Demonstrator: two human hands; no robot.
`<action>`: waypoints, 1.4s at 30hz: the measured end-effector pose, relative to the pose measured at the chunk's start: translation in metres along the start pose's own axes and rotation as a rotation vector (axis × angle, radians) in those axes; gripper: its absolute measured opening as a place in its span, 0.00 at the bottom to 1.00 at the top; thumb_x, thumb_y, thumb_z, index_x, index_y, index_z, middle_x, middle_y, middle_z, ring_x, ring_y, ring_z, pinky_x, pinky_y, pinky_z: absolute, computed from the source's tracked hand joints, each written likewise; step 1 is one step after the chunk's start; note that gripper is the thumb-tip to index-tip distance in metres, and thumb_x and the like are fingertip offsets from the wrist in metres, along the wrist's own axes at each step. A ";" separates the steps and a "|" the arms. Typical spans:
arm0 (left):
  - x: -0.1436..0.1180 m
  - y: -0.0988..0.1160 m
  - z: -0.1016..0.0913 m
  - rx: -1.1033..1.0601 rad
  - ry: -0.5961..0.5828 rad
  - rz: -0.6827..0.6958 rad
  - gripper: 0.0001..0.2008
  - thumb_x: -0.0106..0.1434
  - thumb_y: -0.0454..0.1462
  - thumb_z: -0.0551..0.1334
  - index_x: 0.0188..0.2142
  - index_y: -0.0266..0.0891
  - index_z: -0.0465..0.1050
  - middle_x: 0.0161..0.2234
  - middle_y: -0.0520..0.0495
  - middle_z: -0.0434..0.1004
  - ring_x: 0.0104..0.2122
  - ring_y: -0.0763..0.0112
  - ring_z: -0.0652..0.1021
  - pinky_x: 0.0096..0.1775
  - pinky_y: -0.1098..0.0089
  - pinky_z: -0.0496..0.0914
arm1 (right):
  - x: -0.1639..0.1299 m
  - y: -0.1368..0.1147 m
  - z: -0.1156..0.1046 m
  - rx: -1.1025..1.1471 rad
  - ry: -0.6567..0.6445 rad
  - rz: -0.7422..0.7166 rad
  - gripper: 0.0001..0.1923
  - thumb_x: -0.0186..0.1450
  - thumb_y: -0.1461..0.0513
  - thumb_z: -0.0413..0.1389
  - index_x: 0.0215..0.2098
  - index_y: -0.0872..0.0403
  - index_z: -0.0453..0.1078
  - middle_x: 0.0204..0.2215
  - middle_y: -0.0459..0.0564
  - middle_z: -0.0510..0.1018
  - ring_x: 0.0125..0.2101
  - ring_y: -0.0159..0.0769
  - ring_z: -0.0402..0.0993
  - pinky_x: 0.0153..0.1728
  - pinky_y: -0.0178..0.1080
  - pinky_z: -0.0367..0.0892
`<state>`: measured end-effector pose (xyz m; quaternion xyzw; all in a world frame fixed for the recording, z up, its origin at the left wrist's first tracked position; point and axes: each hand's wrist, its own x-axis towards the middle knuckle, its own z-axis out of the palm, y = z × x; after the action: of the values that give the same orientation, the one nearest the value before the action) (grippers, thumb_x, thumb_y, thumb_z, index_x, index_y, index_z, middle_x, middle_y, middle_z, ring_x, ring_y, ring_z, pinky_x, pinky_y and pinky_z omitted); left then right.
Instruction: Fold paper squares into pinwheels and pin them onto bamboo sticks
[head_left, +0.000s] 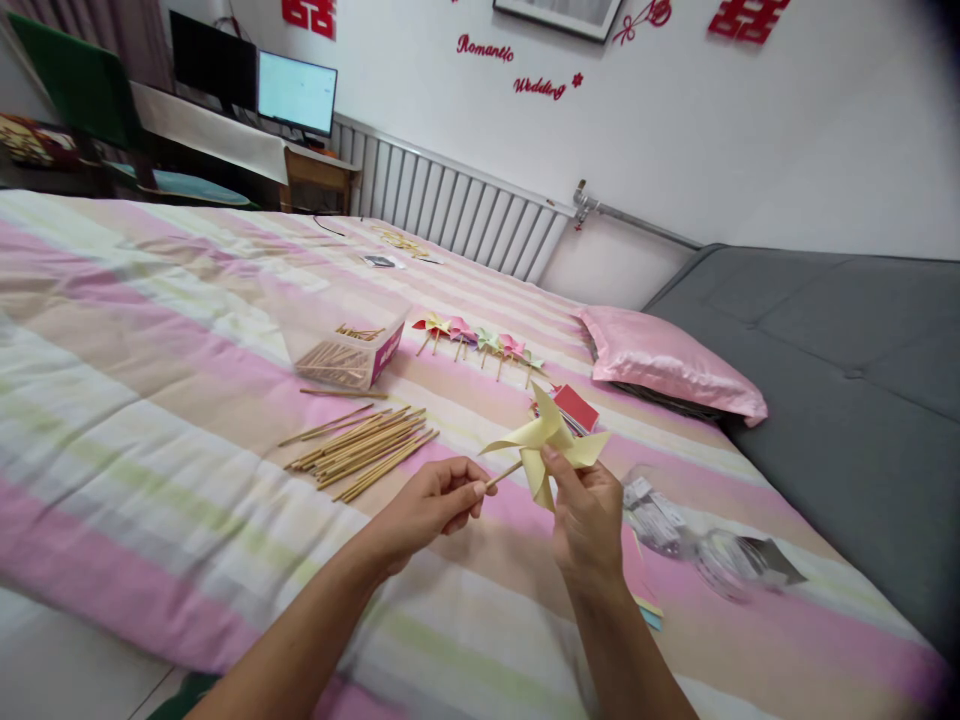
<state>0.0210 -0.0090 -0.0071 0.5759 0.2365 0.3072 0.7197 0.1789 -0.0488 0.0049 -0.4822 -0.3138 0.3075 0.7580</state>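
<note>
A pale yellow paper pinwheel (546, 436) is held up between my two hands above the striped bed. My left hand (450, 497) pinches the thin wooden stick (504, 474) near its end. With thumb and fingers, my right hand (588, 505) grips the pinwheel's paper blades on the right side. The stick meets the paper near the pinwheel's middle; its tip there is hidden. Left of my left hand lies a loose bundle of wooden sticks (367, 445). Behind the pinwheel is a small stack of coloured paper with a red sheet (576, 409) on top.
A clear plastic box (375, 365) holds more sticks. A row of finished-looking pinwheels (480, 338) lies farther back. Clear plastic packets (656, 512) and coloured paper sheets (637, 575) lie to my right. A pink pillow (667, 360) rests by the grey headboard (840, 370).
</note>
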 end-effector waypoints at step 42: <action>-0.001 0.007 -0.005 0.028 0.178 -0.057 0.13 0.58 0.44 0.60 0.32 0.35 0.69 0.21 0.56 0.63 0.17 0.83 0.56 0.21 0.74 0.45 | 0.011 -0.018 -0.016 -0.974 0.111 -0.878 0.21 0.68 0.54 0.43 0.40 0.53 0.76 0.52 0.56 0.67 0.49 0.50 0.63 0.51 0.55 0.50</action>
<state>0.0158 -0.0049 -0.0018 0.5493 0.3202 0.3334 0.6961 0.2007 -0.0549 0.0181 -0.6124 -0.5452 -0.2328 0.5230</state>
